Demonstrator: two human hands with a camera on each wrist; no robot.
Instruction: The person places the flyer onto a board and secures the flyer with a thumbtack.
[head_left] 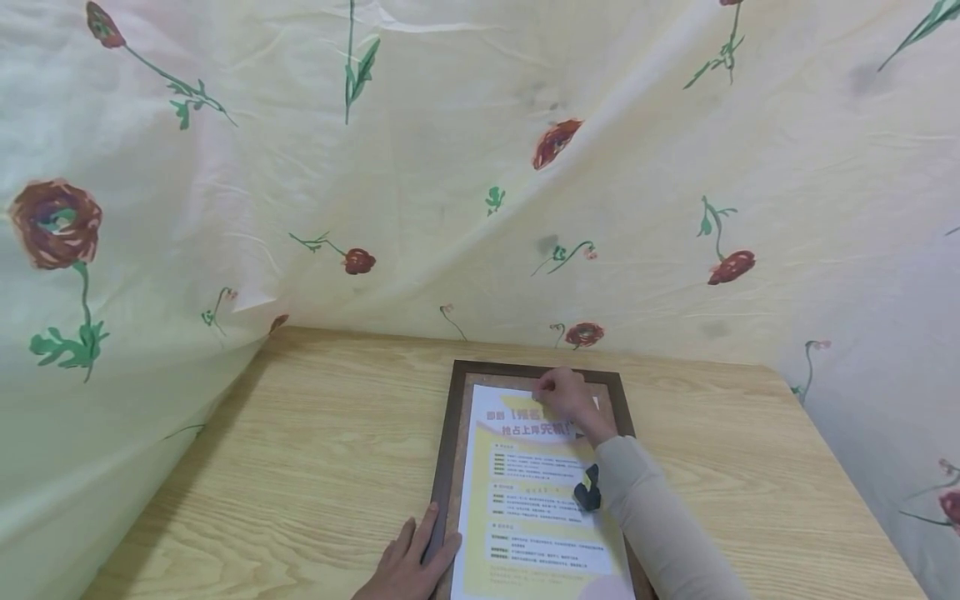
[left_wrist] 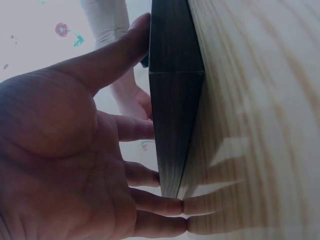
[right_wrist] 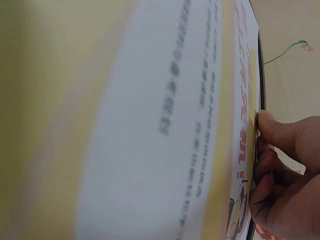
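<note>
A printed white and yellow poster [head_left: 540, 467] lies on a brown board with a dark wooden frame [head_left: 447, 450]. Near the poster's top edge, my right hand [head_left: 566, 396] pinches a small dark piece, mostly hidden by the fingers. The right wrist view shows thumb and fingertips of that hand [right_wrist: 282, 170] right at the paper, close to the frame. My left hand [head_left: 408, 554] rests against the frame's left side, its fingers extended. In the left wrist view the thumb [left_wrist: 115, 55] touches the frame's edge, and the lower fingertips reach the tabletop.
Small black pieces [head_left: 587, 489] sit on the poster beside the right sleeve [head_left: 660, 517]. The framed board lies on a wood-grain table [head_left: 337, 442]. A pale cloth [head_left: 420, 183] with red flowers hangs behind the table and along its sides.
</note>
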